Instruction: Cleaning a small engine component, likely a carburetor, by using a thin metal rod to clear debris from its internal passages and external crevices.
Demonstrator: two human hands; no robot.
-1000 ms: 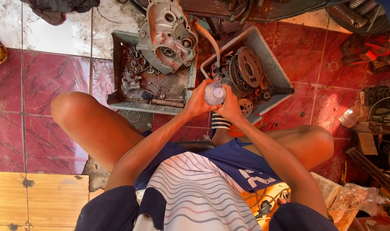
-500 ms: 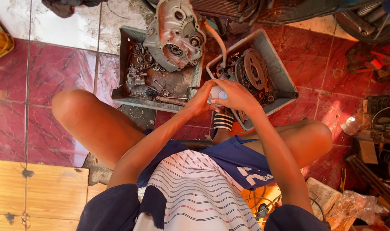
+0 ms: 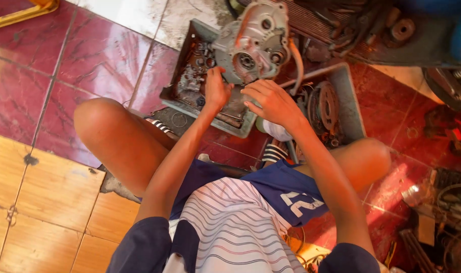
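Observation:
I sit on the floor with my knees apart. A grey engine case [image 3: 253,45] leans upright at the back of a grey tray [image 3: 177,98] full of small greasy parts. My left hand [image 3: 217,88] reaches into that tray, at the case's lower left edge. Its fingers are curled, and the back of the hand hides any grip. My right hand [image 3: 271,103] hovers just below the case with fingers spread and holds nothing. A round white part [image 3: 277,131] lies under my right wrist, by a striped sandal [image 3: 275,151].
A second grey tray [image 3: 354,108] to the right holds a clutch disc [image 3: 327,106] and gears. A finned engine block [image 3: 316,20] stands behind the trays. Loose metal parts and wires [image 3: 442,202] clutter the red tiles at the right. A yellow object [image 3: 23,12] lies at the top left.
Both hands held the round white part between the trays. They have let it go and moved up and left to the engine case, and the part now lies below my right wrist.

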